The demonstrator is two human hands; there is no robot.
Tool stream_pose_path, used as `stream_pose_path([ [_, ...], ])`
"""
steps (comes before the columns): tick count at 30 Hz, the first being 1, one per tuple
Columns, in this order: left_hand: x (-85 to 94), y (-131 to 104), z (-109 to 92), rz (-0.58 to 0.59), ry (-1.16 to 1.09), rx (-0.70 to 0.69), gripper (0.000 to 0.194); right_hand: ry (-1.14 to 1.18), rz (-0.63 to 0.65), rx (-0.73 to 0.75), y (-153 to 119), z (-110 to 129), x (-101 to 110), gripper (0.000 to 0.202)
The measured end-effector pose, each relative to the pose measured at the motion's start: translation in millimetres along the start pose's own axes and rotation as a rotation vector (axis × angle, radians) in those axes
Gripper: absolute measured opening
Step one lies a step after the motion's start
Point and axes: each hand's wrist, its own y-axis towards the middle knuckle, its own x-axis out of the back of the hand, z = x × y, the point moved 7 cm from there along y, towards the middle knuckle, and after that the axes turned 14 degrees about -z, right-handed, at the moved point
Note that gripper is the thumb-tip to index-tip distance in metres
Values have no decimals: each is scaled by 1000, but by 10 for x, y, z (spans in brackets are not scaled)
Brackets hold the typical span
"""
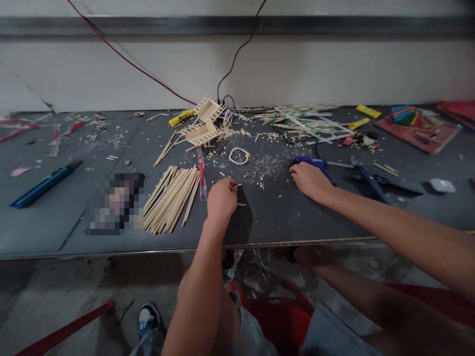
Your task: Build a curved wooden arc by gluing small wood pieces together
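My left hand (221, 198) is closed near the table's front edge, with short thin stick pieces (236, 186) poking out by its fingertips. To the right, my right hand (308, 179) is closed at the nozzle end of a blue glue gun (319, 162), its fingers bent down and partly hidden. A small ring of sticks (239, 156) lies flat between and beyond the hands. Left of my left hand is a fanned pile of wooden sticks (171, 200), beside a narrow clear-and-red wrapper (202, 173). Farther back stands a stick model (201, 132) with railings.
Scattered sticks (297, 121), yellow tubes (181, 117) and a black cable (237, 52) are at the back. A blue cutter (46, 184) and a blurred-out object (118, 202) lie left. Dark blue pliers-like tool (374, 185) and a white object (442, 186) are right.
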Motion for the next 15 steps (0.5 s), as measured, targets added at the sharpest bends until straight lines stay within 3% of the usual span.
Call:
stream_pose_path([
  [10, -6, 8, 3, 10, -19, 1, 20, 11, -46, 61, -54, -3, -14, 28],
  [15, -15, 14, 10, 15, -30, 2, 22, 81, -63, 105, -163, 209, 30, 27],
])
